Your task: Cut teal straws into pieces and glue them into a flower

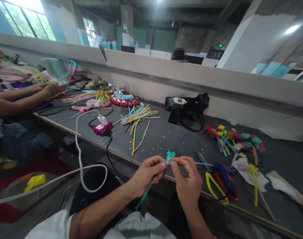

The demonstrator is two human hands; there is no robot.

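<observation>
Person's left hand (153, 170) and right hand (189, 179) both pinch small crumpled teal-green, soft-looking piece (170, 155) between them, neither nearer; thin green strip (143, 197) slants down-left below left hand, join hidden.

No wording, brand or number can be read. At the far right, a small green lit sign (220, 44) hangs below the ceiling, its symbol too blurred to tell. A pale plate (125, 27) on the far pillar (127, 15) bears faint dark marks. On the desk (121, 141), left, the purple socket box (102, 127) shows markings too small to read.
</observation>
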